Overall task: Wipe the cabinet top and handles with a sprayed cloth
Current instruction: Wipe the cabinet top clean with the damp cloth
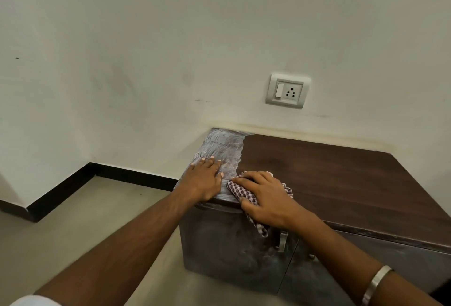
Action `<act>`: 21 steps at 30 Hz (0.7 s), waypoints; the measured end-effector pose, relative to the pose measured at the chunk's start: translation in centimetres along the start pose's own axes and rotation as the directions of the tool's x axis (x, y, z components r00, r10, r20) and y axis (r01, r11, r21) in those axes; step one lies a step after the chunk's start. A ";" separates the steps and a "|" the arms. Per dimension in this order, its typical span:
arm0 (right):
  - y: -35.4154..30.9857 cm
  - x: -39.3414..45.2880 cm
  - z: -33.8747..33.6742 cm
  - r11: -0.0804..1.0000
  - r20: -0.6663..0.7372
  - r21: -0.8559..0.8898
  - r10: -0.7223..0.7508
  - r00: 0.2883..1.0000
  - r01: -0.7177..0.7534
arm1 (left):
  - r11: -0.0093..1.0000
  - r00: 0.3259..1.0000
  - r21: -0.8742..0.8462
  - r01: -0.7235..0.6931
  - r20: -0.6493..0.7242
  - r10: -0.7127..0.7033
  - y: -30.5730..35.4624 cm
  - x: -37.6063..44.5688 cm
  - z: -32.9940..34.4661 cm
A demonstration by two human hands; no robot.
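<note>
A low dark-brown wooden cabinet stands against the wall. Its left strip is grey with smeared dust, while the wide right part looks dark and clean. My left hand rests flat on the dusty strip near the front left corner, fingers straight. My right hand presses a red-and-white checked cloth onto the top at the front edge. One end of the cloth hangs down over the cabinet's front. A metal door handle shows just below my right wrist, partly hidden by my arm.
A white wall socket with a switch sits above the cabinet. The pale wall has a black skirting along the floor to the left. Beige floor lies left of and in front of the cabinet. A metal bangle circles my right wrist.
</note>
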State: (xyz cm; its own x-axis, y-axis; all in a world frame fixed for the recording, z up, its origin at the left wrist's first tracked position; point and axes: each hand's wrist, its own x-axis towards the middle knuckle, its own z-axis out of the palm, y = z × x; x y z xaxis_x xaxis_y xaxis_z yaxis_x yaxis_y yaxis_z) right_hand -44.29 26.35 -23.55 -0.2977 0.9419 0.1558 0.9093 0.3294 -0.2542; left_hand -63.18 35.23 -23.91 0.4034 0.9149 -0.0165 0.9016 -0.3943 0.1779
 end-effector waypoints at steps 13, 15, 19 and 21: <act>-1.2 0.3 0.0 0.999 0.026 -0.015 -0.040 0.999 0.040 | 0.999 0.999 -0.004 0.033 0.011 -0.033 -1.7 -0.7 -0.2; -1.7 0.3 0.4 0.997 0.021 -0.011 -0.073 0.997 0.074 | 0.999 0.999 0.000 0.035 0.007 -0.035 -1.9 -0.6 -0.2; -0.8 -0.5 -0.2 0.993 0.057 0.006 -0.119 0.991 0.119 | 0.999 0.999 -0.001 0.041 0.003 -0.041 -2.3 -0.5 -0.3; -0.5 -0.4 -0.6 0.995 0.056 0.003 -0.102 0.993 0.102 | 0.999 0.999 -0.009 0.043 0.003 -0.043 -2.7 -0.4 -0.3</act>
State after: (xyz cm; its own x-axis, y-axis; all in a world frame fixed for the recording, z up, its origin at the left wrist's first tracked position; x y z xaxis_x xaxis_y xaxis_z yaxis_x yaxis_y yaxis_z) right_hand -44.48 25.81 -22.94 -0.4042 0.9057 0.1276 0.8734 0.4237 -0.2402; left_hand -65.79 35.93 -24.10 0.3649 0.9307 -0.0267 0.9166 -0.3541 0.1854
